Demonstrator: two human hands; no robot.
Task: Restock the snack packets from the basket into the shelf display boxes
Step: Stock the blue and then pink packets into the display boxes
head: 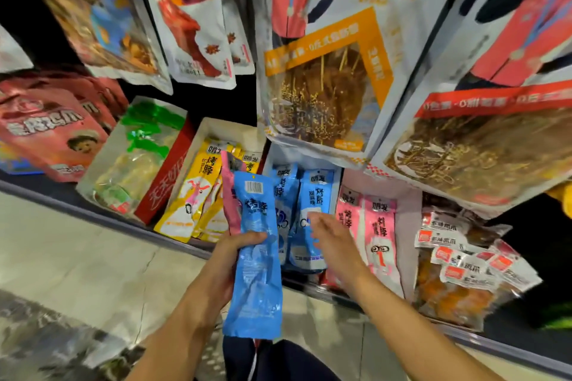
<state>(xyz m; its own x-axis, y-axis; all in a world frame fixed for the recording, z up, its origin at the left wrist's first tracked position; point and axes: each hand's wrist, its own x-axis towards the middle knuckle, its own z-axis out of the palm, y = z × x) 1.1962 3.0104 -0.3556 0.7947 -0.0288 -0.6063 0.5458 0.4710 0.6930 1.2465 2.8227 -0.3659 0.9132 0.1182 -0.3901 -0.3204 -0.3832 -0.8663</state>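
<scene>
Blue packet (256, 272) in left hand (227, 260); right hand (332, 237) outstretched by shelf packets (314, 195)

On my feed, a large white hanging pouch with an orange frame and a skewer picture (328, 71) fills the top, with a similar white pouch bearing a red band (483, 133) just to its right. Left of them hang white pouches printed with red meat and star anise (198, 40). At lower left I see glossy red bags with a cartoon face (52, 130) beside clear packs with green print (136, 158). Clear packs with red-and-white labels (458, 269) sit far right, and pale tiled floor (77, 257) lies below.
</scene>
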